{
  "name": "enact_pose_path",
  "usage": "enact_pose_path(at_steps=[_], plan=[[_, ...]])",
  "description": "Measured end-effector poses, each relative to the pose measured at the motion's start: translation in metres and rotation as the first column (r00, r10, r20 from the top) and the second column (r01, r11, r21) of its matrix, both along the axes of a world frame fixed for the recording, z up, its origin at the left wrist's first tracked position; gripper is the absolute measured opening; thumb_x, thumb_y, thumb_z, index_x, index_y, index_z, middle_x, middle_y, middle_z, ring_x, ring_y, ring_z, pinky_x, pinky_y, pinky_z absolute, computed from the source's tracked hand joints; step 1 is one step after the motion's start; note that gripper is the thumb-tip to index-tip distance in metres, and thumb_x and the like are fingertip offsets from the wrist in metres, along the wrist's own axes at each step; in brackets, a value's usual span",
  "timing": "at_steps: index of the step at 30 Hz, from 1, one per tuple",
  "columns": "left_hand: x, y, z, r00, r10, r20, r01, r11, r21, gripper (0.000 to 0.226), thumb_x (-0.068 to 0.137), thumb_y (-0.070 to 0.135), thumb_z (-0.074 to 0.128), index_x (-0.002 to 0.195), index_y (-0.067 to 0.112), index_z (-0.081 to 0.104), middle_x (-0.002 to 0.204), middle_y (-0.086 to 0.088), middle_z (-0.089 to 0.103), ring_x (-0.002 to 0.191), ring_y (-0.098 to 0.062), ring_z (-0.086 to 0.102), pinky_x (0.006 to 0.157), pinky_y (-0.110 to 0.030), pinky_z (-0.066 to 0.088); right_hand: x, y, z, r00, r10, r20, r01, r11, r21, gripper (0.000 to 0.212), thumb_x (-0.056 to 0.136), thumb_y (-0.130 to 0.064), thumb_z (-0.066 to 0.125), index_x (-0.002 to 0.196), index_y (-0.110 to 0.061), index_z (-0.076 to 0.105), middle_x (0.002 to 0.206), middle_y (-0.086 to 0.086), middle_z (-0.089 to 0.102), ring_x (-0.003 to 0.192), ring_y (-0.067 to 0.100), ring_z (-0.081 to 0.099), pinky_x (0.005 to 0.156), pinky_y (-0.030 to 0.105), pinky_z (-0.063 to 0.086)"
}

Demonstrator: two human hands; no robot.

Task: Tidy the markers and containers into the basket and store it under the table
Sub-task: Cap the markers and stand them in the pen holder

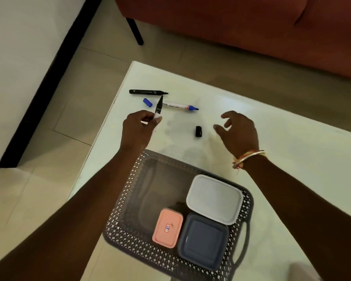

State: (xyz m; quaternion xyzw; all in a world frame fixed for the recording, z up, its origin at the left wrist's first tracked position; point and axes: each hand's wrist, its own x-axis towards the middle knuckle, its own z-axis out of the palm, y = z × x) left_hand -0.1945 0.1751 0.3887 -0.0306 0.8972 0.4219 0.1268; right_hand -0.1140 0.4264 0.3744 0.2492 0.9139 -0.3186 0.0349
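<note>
My left hand (139, 128) grips an uncapped black-tipped marker (159, 107), tip pointing away. My right hand (238, 131) hovers open above the white table (282, 142), just right of a loose black cap (199, 131). Farther back lie an uncapped black marker (148, 92), an uncapped blue marker (180, 106) and a blue cap (147, 102). Close to me stands the grey lattice basket (130, 220), holding a white container (215, 198), a pink container (167, 228) and a dark blue container (204, 240).
The table's left edge runs close to the markers, with tiled floor (55, 122) beyond it. A rust-coloured sofa (241, 27) with a black leg (134, 30) stands behind the table. The left part of the basket holds nothing.
</note>
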Motion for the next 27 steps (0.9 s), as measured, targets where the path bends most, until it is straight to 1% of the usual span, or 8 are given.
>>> enact_pose_path(at_steps=[3, 7, 11, 12, 14, 16, 18, 27], plan=[[-0.004, -0.009, -0.004, 0.999, -0.033, 0.012, 0.033, 0.999, -0.014, 0.018, 0.086, 0.036, 0.073, 0.09, 0.018, 0.073, 0.074, 0.005, 0.069, 0.056, -0.012, 0.06, 0.058, -0.025, 0.043, -0.026, -0.036, -0.007, 0.988, 0.119, 0.097, -0.109, 0.988, -0.105, 0.041, 0.084, -0.043, 0.072, 0.117, -0.022, 0.061, 0.093, 0.002, 0.066, 0.094, 0.02, 0.061, 0.086, 0.034, 0.05], [-0.004, -0.009, -0.004, 0.996, -0.086, 0.023, 0.087, 0.995, -0.039, 0.018, 0.085, 0.036, 0.074, 0.09, 0.019, 0.073, 0.083, 0.003, 0.072, 0.063, -0.017, 0.064, 0.061, -0.03, 0.05, -0.043, -0.06, -0.024, 0.945, 0.24, 0.221, -0.236, 0.971, -0.045, 0.027, 0.089, -0.023, 0.067, 0.115, -0.017, 0.065, 0.115, 0.009, 0.066, 0.103, 0.024, 0.061, 0.09, 0.031, 0.048], [0.0, -0.004, -0.003, 0.989, -0.149, 0.0, 0.149, 0.989, -0.025, 0.019, 0.088, 0.035, 0.071, 0.093, 0.017, 0.073, 0.085, 0.002, 0.072, 0.068, -0.013, 0.064, 0.067, -0.021, 0.048, -0.043, -0.061, -0.02, 0.986, 0.049, 0.157, -0.012, 0.973, -0.23, 0.023, 0.084, -0.015, 0.072, 0.107, -0.012, 0.071, 0.103, 0.009, 0.071, 0.091, 0.022, 0.069, 0.089, 0.032, 0.056], [0.002, -0.001, -0.001, 0.986, -0.165, -0.012, 0.165, 0.986, -0.011, 0.018, 0.089, 0.034, 0.071, 0.092, 0.017, 0.072, 0.085, 0.003, 0.071, 0.069, -0.007, 0.062, 0.065, -0.015, 0.046, -0.041, -0.059, -0.013, 0.986, -0.105, 0.129, 0.147, 0.909, -0.391, 0.021, 0.083, -0.012, 0.074, 0.103, -0.011, 0.073, 0.093, 0.008, 0.074, 0.084, 0.021, 0.072, 0.086, 0.033, 0.058], [0.01, 0.007, 0.003, 0.982, -0.188, -0.033, 0.189, 0.982, 0.023, 0.013, 0.091, 0.03, 0.069, 0.09, 0.017, 0.07, 0.086, 0.007, 0.069, 0.071, 0.003, 0.058, 0.064, -0.007, 0.042, -0.038, -0.053, 0.009, 0.899, -0.42, 0.129, 0.377, 0.587, -0.717, 0.017, 0.082, -0.005, 0.075, 0.099, -0.006, 0.074, 0.079, 0.007, 0.074, 0.075, 0.02, 0.073, 0.08, 0.032, 0.061], [0.02, 0.018, 0.008, 0.975, -0.218, -0.052, 0.221, 0.974, 0.051, 0.009, 0.092, 0.029, 0.068, 0.091, 0.02, 0.068, 0.084, 0.014, 0.064, 0.073, 0.007, 0.056, 0.064, -0.006, 0.041, -0.033, -0.046, 0.031, 0.78, -0.601, 0.174, 0.402, 0.269, -0.875, 0.014, 0.083, 0.003, 0.073, 0.097, -0.001, 0.073, 0.078, 0.008, 0.074, 0.076, 0.022, 0.074, 0.078, 0.031, 0.061], [0.03, 0.029, 0.011, 0.962, -0.264, -0.077, 0.268, 0.961, 0.06, 0.008, 0.093, 0.028, 0.067, 0.092, 0.021, 0.068, 0.085, 0.017, 0.063, 0.075, 0.006, 0.057, 0.063, -0.005, 0.04, -0.024, -0.041, 0.048, 0.715, -0.678, 0.173, 0.376, 0.163, -0.912, 0.012, 0.084, 0.005, 0.071, 0.095, 0.0, 0.072, 0.08, 0.009, 0.075, 0.078, 0.023, 0.074, 0.078, 0.031, 0.061], [0.075, 0.082, 0.024, 0.93, -0.331, -0.163, 0.347, 0.934, 0.084, 0.009, 0.094, 0.031, 0.065, 0.093, 0.022, 0.069, 0.088, 0.012, 0.065, 0.077, -0.008, 0.059, 0.059, -0.009, 0.04, 0.02, -0.008, 0.062, 0.68, -0.733, 0.0, 0.34, 0.316, -0.886, 0.018, 0.086, 0.002, 0.071, 0.104, 0.004, 0.072, 0.094, 0.017, 0.075, 0.085, 0.025, 0.075, 0.079, 0.032, 0.061]])
